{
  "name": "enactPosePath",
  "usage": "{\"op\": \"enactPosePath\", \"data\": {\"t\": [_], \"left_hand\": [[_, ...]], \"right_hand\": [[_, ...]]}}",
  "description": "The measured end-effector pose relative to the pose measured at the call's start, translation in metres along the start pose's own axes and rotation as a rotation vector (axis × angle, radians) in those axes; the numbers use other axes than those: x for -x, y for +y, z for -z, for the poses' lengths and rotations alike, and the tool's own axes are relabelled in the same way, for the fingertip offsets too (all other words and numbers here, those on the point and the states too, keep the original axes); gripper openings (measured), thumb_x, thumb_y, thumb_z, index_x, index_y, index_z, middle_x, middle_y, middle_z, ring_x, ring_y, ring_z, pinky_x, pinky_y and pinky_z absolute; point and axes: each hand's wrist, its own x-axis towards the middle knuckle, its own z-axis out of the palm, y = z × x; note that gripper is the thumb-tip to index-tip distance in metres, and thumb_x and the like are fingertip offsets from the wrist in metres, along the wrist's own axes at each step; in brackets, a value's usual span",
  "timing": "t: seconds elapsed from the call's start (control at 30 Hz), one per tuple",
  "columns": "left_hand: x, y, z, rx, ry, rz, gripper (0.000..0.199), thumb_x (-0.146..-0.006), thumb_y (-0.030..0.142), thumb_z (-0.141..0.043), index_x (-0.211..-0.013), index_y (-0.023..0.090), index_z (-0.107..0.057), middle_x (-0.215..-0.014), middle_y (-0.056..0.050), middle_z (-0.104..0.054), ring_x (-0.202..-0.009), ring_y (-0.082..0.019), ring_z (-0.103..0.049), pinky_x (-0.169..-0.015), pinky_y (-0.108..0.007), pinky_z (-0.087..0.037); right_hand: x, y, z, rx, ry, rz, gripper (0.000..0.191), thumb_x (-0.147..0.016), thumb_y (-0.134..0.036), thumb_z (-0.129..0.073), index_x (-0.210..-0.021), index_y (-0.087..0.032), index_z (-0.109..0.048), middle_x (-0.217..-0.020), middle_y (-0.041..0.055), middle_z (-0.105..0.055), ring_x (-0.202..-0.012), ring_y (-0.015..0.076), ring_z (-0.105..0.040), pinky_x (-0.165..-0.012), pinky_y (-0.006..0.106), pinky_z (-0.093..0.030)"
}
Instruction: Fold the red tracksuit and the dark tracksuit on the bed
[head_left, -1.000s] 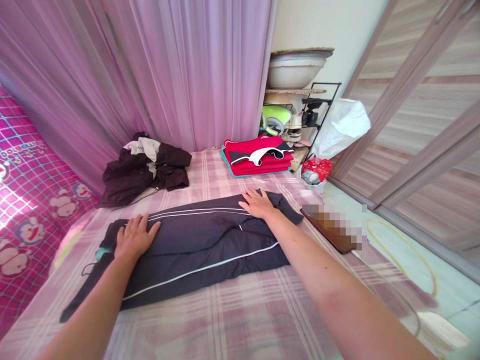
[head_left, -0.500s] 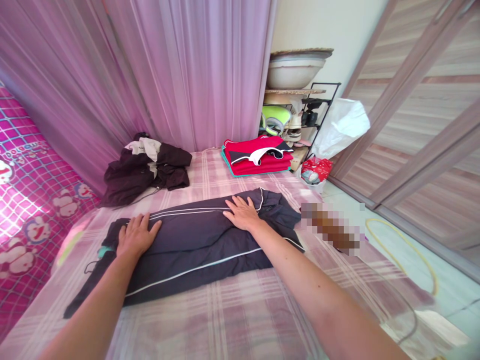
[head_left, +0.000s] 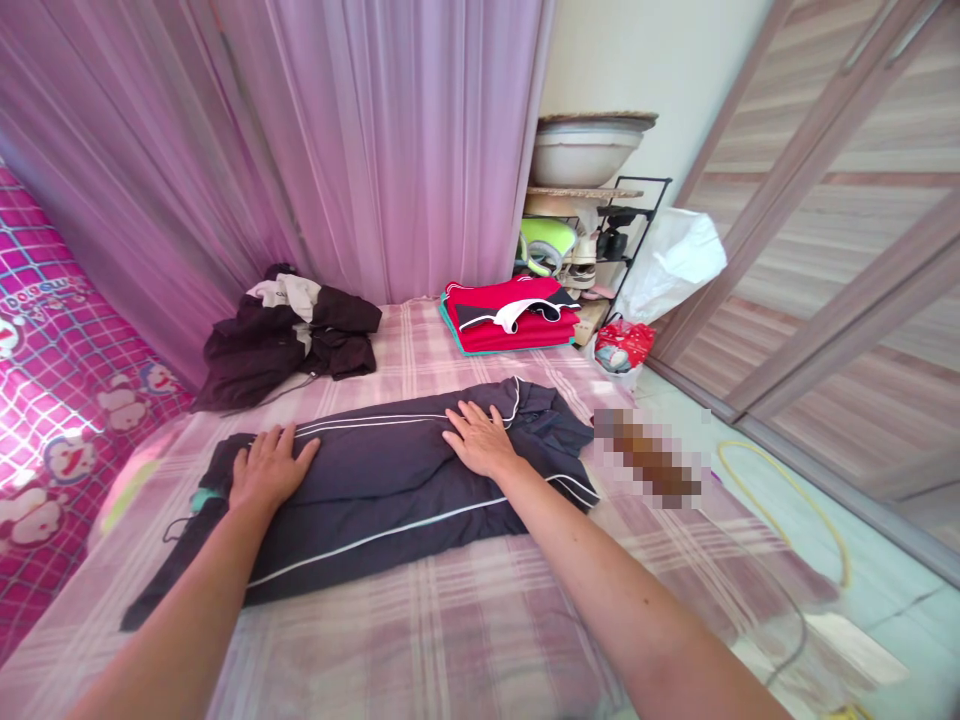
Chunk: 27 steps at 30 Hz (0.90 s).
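Note:
A dark navy pair of track pants with white side stripes lies folded lengthwise across a pink plaid sheet. My left hand rests flat on the left end of the pants, fingers spread. My right hand lies flat on the pants toward their right end, fingers apart, just left of the folded-over end. Neither hand grips anything.
A heap of dark brown clothes lies at the back left. A folded red stack sits at the back right. Purple curtains hang behind. A rack with a basin, a white bag and a yellow hose are on the right.
My right hand slid leftward along the pants, and the right end of the pants now lies folded beside it. The left hand stayed in place.

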Motion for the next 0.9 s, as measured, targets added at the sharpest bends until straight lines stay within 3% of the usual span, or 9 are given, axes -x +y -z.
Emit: {"op": "enactPosePath", "data": {"t": [0.9], "left_hand": [[0.0014, -0.0012, -0.0018, 0.053, 0.01, -0.006, 0.078, -0.091, 0.061, -0.025, -0.152, 0.014, -0.036, -0.159, -0.015, -0.035, -0.147, -0.034, -0.027, -0.12, -0.053, -0.018]], "right_hand": [[0.0004, -0.0001, 0.0007, 0.023, 0.017, -0.009, 0.058, -0.103, -0.052, -0.023, -0.152, -0.026, -0.037, -0.162, 0.0077, -0.029, -0.149, 0.0218, -0.023, -0.12, 0.052, -0.011]]}}
